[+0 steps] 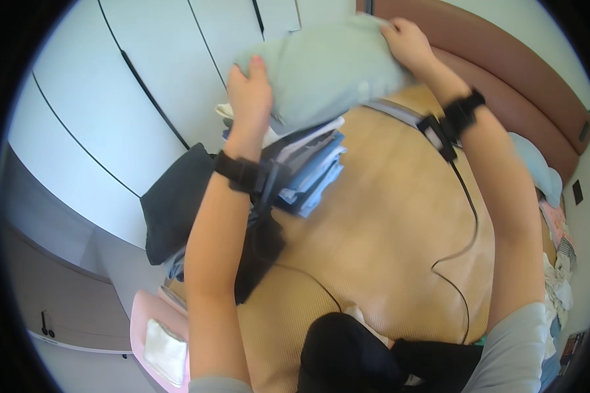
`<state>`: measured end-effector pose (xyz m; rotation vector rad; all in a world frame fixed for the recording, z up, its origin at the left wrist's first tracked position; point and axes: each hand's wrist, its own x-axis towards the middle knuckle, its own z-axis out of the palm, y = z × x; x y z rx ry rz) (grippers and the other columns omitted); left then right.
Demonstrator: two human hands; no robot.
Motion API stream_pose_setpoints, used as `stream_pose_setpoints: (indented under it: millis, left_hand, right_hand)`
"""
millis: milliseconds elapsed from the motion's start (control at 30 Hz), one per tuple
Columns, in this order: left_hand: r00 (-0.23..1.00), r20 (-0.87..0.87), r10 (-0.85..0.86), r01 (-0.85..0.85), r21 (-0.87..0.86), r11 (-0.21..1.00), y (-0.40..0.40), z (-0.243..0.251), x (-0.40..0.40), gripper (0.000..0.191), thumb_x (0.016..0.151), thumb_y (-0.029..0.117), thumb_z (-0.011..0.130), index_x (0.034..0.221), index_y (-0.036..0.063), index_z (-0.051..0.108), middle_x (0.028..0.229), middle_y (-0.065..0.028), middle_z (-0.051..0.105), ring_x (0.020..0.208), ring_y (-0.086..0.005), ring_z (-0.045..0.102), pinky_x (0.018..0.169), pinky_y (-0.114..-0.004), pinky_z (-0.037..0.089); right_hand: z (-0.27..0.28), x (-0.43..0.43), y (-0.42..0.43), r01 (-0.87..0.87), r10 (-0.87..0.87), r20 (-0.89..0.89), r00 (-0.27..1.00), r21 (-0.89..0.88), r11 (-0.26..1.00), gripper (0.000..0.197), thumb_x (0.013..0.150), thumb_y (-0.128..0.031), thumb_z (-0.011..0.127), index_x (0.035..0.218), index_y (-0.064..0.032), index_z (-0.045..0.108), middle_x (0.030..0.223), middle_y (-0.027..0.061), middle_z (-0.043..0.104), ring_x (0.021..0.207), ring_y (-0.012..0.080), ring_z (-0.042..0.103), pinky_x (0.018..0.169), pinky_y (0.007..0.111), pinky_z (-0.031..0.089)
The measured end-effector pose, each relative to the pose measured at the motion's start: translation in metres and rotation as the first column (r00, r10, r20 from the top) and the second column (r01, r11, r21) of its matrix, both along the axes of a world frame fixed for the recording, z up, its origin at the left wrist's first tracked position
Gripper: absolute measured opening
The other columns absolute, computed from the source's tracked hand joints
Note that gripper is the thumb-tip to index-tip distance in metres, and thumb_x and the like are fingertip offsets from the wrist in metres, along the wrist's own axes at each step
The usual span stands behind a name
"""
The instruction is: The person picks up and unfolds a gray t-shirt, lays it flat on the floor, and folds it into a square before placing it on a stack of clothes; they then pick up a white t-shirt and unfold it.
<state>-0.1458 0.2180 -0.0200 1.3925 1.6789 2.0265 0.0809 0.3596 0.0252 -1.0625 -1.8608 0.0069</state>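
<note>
A folded pale green cloth (334, 69) is held up between my hands, somewhat blurred. My left hand (251, 96) grips its left end, with the thumb on top. At its upper right corner, my right hand (409, 46) has hold of the cloth. Just below it stands a stack of folded clothes (309, 162) in grey, white, blue and dark tones; whether the cloth touches the stack cannot be told. Dark folded garments (177, 206) lie left of my left forearm. Each wrist wears a black strap with a small device and a cable.
The stack rests on a woven mat (388, 211) over the bed. White wardrobe doors (162, 44) run along the left, and a brown padded headboard (511, 64) curves at upper right. A pink chair (142, 314) holds a white folded cloth (164, 351). Rumpled clothes (558, 285) lie at right.
</note>
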Motion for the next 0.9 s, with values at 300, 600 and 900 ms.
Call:
stream_pose_setpoints:
  millis: [300, 600, 900]
  left_hand:
    - [0.838, -0.356, 0.412, -0.505, -0.225, 0.833, 0.080, -0.101, -0.125, 0.040, 0.085, 0.027, 0.046, 0.106, -0.0064, 0.047, 0.107, -0.0265, 0.053, 0.099, -0.0364, 0.052, 0.082, -0.040, 0.042]
    - [0.923, 0.019, 0.385, -0.341, -0.424, 0.839, 0.081, -0.109, -0.097, 0.053, 0.081, 0.030, 0.047, 0.114, -0.0115, 0.045, 0.112, -0.0277, 0.051, 0.105, -0.0355, 0.051, 0.086, -0.038, 0.040]
    - [0.950, 0.100, 0.295, -0.206, -0.507, 0.837, 0.075, -0.084, -0.085, 0.054, 0.078, 0.027, 0.052, 0.114, -0.0123, 0.046, 0.118, -0.0260, 0.048, 0.109, -0.0324, 0.049, 0.086, -0.036, 0.040]
  right_hand:
    - [-0.110, -0.139, -0.003, 0.156, -0.191, 0.376, 0.907, 0.122, 0.980, 0.042, 0.078, -0.028, 0.058, 0.116, -0.0158, 0.046, 0.105, 0.0129, 0.049, 0.101, 0.0314, 0.047, 0.080, 0.047, 0.039]
    - [-0.168, -0.106, -0.003, 0.078, -0.090, 0.047, 0.995, 0.215, 0.973, 0.033, 0.087, -0.032, 0.045, 0.112, -0.0128, 0.053, 0.114, 0.0203, 0.046, 0.105, 0.0365, 0.046, 0.088, 0.046, 0.036]
    - [-0.154, -0.092, 0.004, -0.080, -0.201, -0.440, 0.875, -0.541, 0.837, 0.068, 0.080, -0.051, 0.049, 0.121, 0.0025, 0.040, 0.117, 0.0278, 0.043, 0.104, 0.0397, 0.048, 0.085, 0.047, 0.041]
